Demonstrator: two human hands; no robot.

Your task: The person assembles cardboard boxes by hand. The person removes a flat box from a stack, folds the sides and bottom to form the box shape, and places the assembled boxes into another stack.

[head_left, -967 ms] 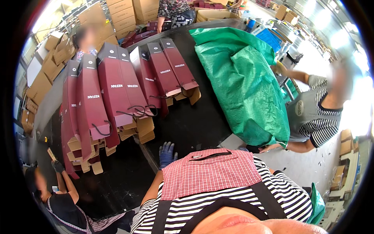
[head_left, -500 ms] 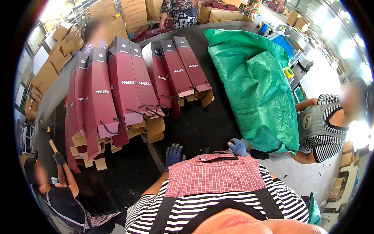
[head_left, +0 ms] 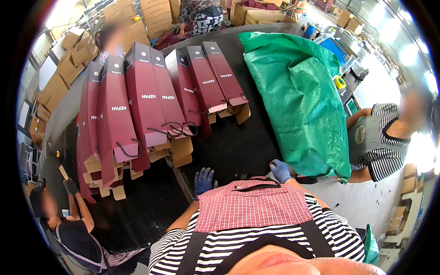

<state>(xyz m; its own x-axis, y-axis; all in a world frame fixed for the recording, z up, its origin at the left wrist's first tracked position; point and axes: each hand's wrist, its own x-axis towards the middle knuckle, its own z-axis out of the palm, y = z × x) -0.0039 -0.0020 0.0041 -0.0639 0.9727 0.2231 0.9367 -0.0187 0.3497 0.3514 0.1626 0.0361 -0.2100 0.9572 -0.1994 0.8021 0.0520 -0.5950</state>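
My left hand [head_left: 205, 182], in a blue glove, lies flat on the black table [head_left: 220, 153] near its front edge, fingers spread. At the edge, by the lower left of a large green woven sack [head_left: 307, 114], rests my gloved right hand [head_left: 279, 172]. Its fingers look extended, with nothing seen in them. Ahead and to the left, dark red long cartons [head_left: 149, 98] lie in stacked rows. Brown end flaps [head_left: 182, 151] hang open towards me, and black cord handles [head_left: 128, 150] stick out from several.
A co-worker [head_left: 382, 137] stands at the sack's right side; another [head_left: 75, 220] at the left holds a small tan object [head_left: 63, 172]. Two people are across the table. Stacked brown boxes [head_left: 156, 16] stand behind. Yellow tape [head_left: 339, 82] and a blue crate [head_left: 333, 50] sit beyond the sack.
My right hand has shifted slightly up and stays beside the sack. The sack's near end has moved a little. The person at the far side bends lower over the red cartons there.
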